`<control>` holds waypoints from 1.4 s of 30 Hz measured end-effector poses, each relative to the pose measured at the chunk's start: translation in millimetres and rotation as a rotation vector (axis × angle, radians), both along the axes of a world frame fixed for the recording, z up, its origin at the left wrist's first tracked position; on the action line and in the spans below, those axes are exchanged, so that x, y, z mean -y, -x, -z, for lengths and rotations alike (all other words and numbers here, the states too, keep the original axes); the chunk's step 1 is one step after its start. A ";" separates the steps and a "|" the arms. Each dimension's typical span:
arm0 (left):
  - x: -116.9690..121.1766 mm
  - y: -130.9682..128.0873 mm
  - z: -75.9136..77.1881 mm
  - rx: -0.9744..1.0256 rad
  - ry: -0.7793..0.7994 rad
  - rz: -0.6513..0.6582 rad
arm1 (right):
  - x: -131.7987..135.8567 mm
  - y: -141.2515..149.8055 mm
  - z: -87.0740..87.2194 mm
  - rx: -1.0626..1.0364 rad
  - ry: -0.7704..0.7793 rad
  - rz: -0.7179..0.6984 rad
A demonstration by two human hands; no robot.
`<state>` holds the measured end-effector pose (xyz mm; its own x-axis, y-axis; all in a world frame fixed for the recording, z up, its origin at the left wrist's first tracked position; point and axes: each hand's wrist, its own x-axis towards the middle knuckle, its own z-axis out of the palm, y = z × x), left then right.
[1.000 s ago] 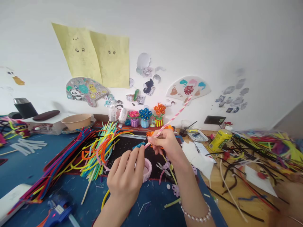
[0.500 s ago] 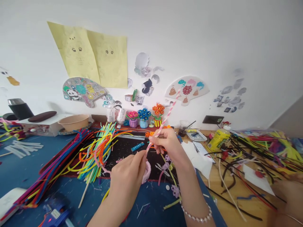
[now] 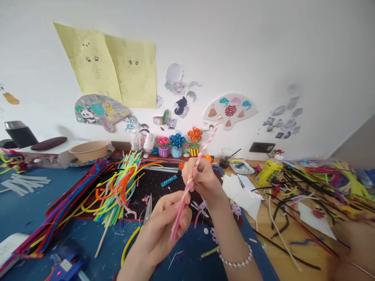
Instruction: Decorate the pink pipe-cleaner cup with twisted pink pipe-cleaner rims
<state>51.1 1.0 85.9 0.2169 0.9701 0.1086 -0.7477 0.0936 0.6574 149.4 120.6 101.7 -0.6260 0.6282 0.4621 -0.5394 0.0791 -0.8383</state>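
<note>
A pink-and-white twisted pipe cleaner [image 3: 208, 143] slants up and away over the middle of the table. Its lower, untwisted pink end lies between the thumb and fingers of my left hand [image 3: 159, 220], which is closed on it. Just above, my right hand [image 3: 206, 183] pinches the same pipe cleaner with thumb and fingers. Scissors [image 3: 148, 209] lie partly hidden behind my left hand. Close to my right wrist are lavender pipe-cleaner flowers [image 3: 236, 209]. A yellow pipe cleaner [image 3: 128, 246] curves beside my left forearm.
Bundles of bright pipe cleaners [image 3: 117, 195] cover the left side. A blue glue gun [image 3: 66, 265] lies at the front left. Flower pots [image 3: 177, 151] stand by the wall. On the right are a yellow bottle [image 3: 268, 170], loose black pipe cleaners [image 3: 281, 224] and another person's arm [image 3: 354, 246].
My right hand has slid down the pipe cleaner, nearer to my left hand. My left hand has turned, showing the pink lower end. The pink ring beside it is out of sight.
</note>
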 end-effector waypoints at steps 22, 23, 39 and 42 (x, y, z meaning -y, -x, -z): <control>12.1 6.6 -15.5 -0.856 -0.150 -0.988 | 22.5 -2.2 -7.9 -0.170 -0.211 0.346; 11.4 9.0 -16.8 -0.881 -0.175 -0.996 | 23.0 -0.1 -7.0 -0.197 -0.212 0.331; 9.2 51.8 -20.8 -1.649 -1.005 -1.498 | 41.3 42.9 2.7 -0.219 0.062 0.182; 11.7 44.9 -16.4 -1.478 -0.759 -1.503 | 41.7 43.1 3.1 -0.229 0.011 0.245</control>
